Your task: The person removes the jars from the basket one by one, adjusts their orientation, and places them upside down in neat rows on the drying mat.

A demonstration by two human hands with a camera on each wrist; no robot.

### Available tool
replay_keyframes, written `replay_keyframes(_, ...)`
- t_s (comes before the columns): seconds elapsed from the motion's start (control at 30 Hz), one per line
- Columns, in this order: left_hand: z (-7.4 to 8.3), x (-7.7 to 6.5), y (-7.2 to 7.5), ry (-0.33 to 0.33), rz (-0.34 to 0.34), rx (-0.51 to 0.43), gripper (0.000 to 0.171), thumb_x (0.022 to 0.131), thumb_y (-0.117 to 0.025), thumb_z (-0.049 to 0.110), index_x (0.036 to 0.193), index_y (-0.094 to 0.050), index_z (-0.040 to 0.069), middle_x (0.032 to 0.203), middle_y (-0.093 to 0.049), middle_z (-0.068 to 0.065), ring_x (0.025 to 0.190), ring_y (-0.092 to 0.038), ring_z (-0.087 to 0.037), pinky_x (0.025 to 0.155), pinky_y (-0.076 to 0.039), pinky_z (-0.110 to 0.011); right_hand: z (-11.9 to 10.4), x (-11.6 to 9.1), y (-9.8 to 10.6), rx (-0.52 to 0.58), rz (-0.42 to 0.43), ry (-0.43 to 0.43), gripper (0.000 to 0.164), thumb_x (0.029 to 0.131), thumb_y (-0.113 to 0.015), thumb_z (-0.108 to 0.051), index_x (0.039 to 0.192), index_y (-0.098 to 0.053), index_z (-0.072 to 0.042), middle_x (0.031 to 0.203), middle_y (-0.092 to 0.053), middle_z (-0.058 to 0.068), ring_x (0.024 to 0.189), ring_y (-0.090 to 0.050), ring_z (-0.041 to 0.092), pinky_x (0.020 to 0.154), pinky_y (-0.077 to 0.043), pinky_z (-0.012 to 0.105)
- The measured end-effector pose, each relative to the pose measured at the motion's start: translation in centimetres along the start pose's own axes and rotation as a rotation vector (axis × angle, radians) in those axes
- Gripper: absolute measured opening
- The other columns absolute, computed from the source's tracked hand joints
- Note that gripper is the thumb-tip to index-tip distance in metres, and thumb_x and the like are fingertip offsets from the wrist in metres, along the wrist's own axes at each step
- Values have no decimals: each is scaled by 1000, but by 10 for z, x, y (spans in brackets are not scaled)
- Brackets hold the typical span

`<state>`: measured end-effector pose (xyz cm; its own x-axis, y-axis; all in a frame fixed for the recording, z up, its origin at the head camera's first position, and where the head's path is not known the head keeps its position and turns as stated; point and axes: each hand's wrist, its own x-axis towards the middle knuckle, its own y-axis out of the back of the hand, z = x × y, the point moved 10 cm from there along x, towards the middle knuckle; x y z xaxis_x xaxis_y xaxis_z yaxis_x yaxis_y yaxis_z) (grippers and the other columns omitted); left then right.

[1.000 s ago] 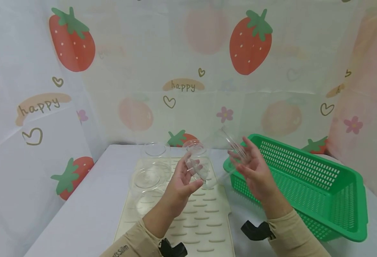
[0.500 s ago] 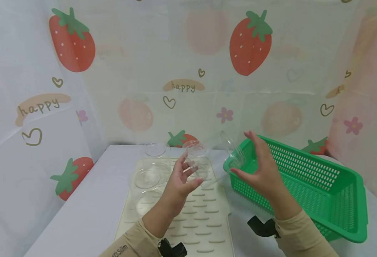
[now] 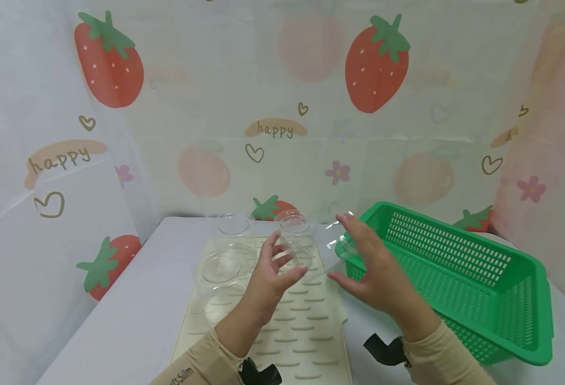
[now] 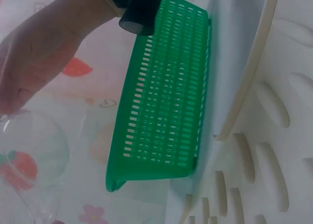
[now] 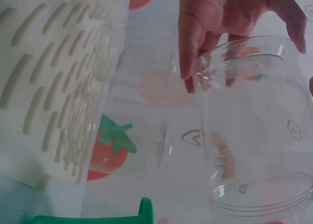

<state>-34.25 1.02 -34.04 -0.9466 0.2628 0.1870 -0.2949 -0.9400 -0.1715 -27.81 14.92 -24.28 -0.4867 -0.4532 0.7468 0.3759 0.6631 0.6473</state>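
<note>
A clear, wide-mouthed plastic jar (image 3: 331, 243) lies tilted in the air between my hands, its ringed rim toward the right. My left hand (image 3: 269, 283) grips the other end, fingers and thumb around it, as the right wrist view also shows on the jar (image 5: 254, 131). Beside the rim is my right hand (image 3: 378, 275), thumb and fingers spread apart in a C shape; whether it touches the jar is hard to tell. The left wrist view catches the right hand (image 4: 36, 53) close to the jar (image 4: 39, 155).
Several more clear jars (image 3: 221, 266) stand on a cream ridged mat (image 3: 306, 334) at the left and back. A green perforated basket (image 3: 474, 267) sits at the right on the white table (image 3: 123, 321). Behind hangs a strawberry-print cloth (image 3: 272, 80).
My right hand drew away from the jar's rim to the right, then came back left close to it. The left hand kept its grip, and the jar's rim end dipped slightly.
</note>
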Motion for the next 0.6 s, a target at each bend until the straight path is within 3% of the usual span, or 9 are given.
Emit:
replay_keyframes(0.07, 1, 0, 0, -1, 9, 6, 87, 77, -68, 11, 145, -13, 17, 136, -25, -15, 129, -31, -32, 95, -40, -44, 0, -2, -4, -28, -21, -3, 81, 83, -52, -54, 141, -28, -4, 143, -33, 11, 134, -27, 28, 106, -29, 33)
replay_keyframes(0.13, 2, 0, 1, -7, 16, 7, 88, 77, -69, 11, 145, -13, 17, 136, -25, -16, 128, -32, -32, 93, -42, -43, 1, -3, -8, -50, -30, 4, 80, 82, -60, -49, 141, -30, -4, 142, -34, 11, 133, -28, 29, 104, -32, 37)
replay_keyframes(0.3, 3, -2, 4, -24, 55, 54, 89, 76, -70, 14, 145, -13, 16, 138, -23, -15, 127, -33, -31, 90, -44, -44, 2, -5, -16, -127, -30, 24, 94, 65, -83, -22, 141, -31, -6, 141, -37, 11, 133, -29, 29, 100, -36, 45)
replay_keyframes(0.4, 3, -3, 5, -28, 81, 100, 90, 75, -71, 16, 145, -14, 18, 138, -22, -13, 127, -33, -31, 89, -45, -45, 1, -5, -20, -159, -16, 44, 96, 60, -86, -17, 140, -33, -6, 140, -40, 11, 132, -30, 30, 104, -31, 45)
replay_keyframes(0.5, 0, -4, 5, -19, 96, 139, 92, 74, -73, 19, 145, -14, 20, 138, -22, -11, 127, -34, -30, 88, -47, -44, -1, -5, -25, -176, -23, 77, 93, 61, -85, -17, 139, -36, -6, 140, -40, 10, 132, -29, 30, 109, -22, 44)
replay_keyframes(0.6, -3, -4, 5, -3, 100, 164, 93, 74, -75, 22, 145, -14, 23, 139, -22, -10, 127, -34, -29, 87, -47, -43, -5, -5, -31, -236, -32, 134, 89, 61, -85, -19, 137, -40, -7, 141, -39, 11, 132, -30, 31, 109, -20, 48)
